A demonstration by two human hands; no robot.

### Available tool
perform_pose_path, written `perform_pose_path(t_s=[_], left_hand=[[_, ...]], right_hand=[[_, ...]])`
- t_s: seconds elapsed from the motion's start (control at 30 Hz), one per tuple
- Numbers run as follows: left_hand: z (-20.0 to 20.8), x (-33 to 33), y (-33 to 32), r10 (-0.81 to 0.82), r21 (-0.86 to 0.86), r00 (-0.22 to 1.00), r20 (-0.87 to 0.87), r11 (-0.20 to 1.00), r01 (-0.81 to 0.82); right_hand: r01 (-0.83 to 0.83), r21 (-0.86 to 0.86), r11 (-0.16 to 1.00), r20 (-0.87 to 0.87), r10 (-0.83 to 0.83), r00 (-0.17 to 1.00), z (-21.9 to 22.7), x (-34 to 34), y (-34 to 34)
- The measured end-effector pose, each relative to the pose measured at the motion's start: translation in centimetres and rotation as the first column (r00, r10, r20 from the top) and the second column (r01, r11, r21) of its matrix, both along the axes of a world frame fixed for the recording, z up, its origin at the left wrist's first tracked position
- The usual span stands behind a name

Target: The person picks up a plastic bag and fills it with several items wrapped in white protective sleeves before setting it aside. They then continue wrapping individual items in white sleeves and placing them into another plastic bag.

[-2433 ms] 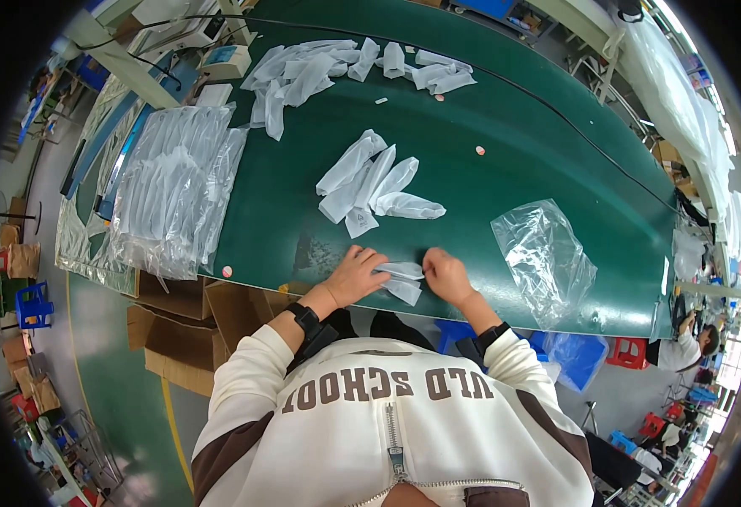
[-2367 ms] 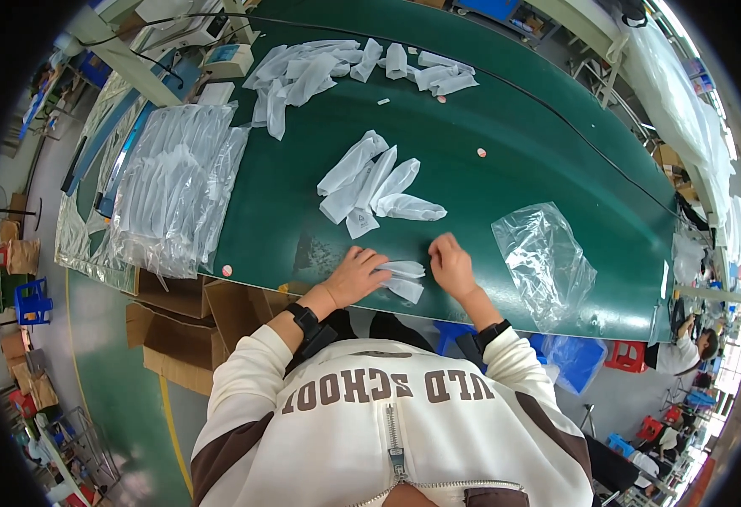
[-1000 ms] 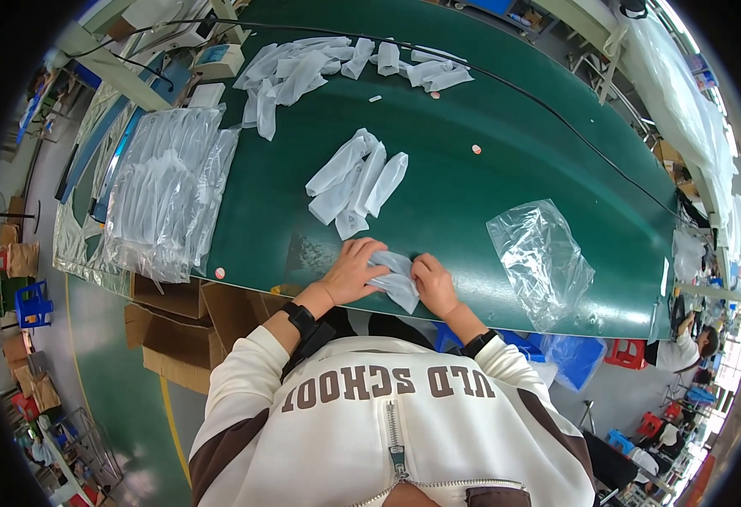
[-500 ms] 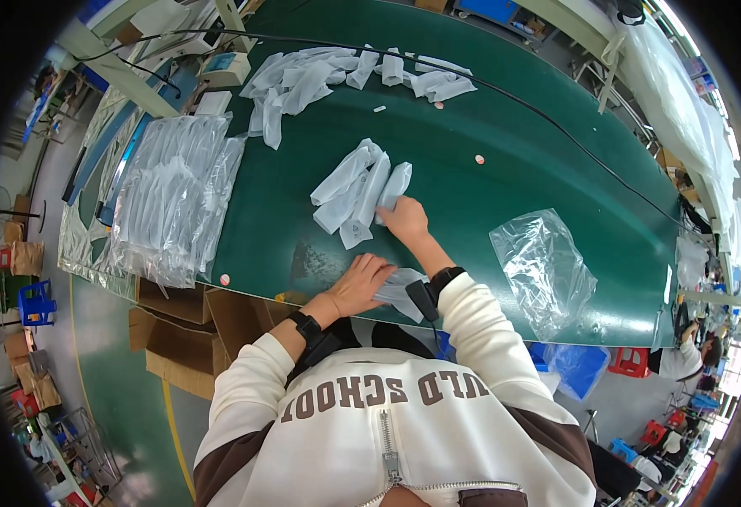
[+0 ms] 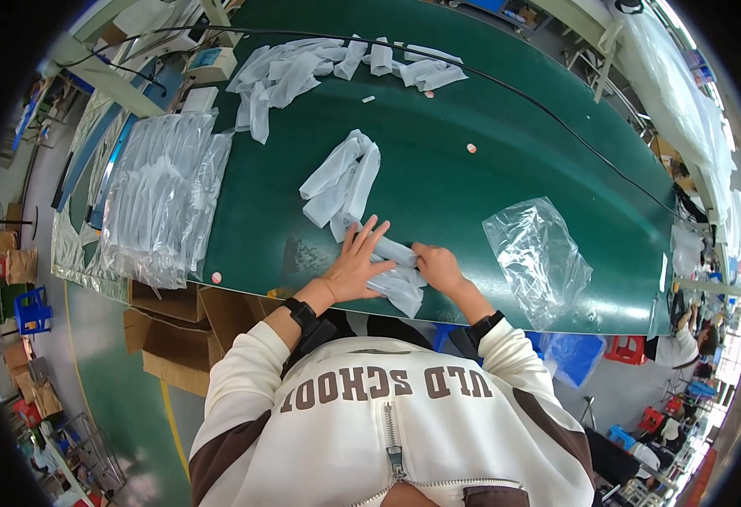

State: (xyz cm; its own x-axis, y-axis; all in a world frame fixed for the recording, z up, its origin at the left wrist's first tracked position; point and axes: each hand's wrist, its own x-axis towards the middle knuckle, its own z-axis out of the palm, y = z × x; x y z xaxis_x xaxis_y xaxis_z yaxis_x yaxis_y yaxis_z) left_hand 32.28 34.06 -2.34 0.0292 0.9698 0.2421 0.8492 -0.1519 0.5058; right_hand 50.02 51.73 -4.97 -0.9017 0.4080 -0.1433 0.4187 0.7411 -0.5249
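Observation:
My left hand (image 5: 356, 264) lies with fingers spread over translucent white plastic packets at the table's near edge. Pinched in the closed fingers of my right hand (image 5: 442, 269) is the right end of one narrow packet (image 5: 398, 252). Below it another packet (image 5: 401, 290) rests on the table, partly under my left thumb. Just beyond my left fingertips sits a small group of similar folded packets (image 5: 342, 182). What the packets contain cannot be made out.
Large clear bags filled with packets (image 5: 163, 203) lie at the left. More loose packets (image 5: 290, 72) are heaped at the far side of the green table (image 5: 438, 186). A flat clear plastic bag (image 5: 539, 262) lies to the right. A black cable (image 5: 522, 97) crosses above; cardboard boxes (image 5: 172, 338) stand below left.
My right hand has drawn a packet from the small group toward me, down beside my left hand. The left fingers have spread and shifted slightly. The view has moved a little.

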Motion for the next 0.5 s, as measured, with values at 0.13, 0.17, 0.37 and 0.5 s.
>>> perform_pose_path(t_s=[0.13,0.17,0.37,0.5], left_hand=[[-1.2,-0.3,0.6,-0.069,-0.014,0.996,0.056,0.997,0.069],[-1.5,-0.4,0.6,-0.094,-0.013,0.992,0.086,0.995,0.096],[-2.0,0.3,0.1,-0.054,-0.001,0.995,0.088,0.999,0.054],[-2.0,0.2,0.2,-0.059,0.022,0.994,0.095,0.998,0.057]], right_hand=[[0.016,0.069,0.997,0.019,-0.018,1.0,0.4,0.4,-0.1],[0.032,0.099,0.995,0.03,-0.035,0.999,0.5,0.4,-0.1],[0.395,0.008,0.919,-0.096,-0.393,0.915,0.5,2.5,1.8],[0.286,-0.173,0.942,-0.238,-0.322,0.916,1.4,1.6,-0.4]])
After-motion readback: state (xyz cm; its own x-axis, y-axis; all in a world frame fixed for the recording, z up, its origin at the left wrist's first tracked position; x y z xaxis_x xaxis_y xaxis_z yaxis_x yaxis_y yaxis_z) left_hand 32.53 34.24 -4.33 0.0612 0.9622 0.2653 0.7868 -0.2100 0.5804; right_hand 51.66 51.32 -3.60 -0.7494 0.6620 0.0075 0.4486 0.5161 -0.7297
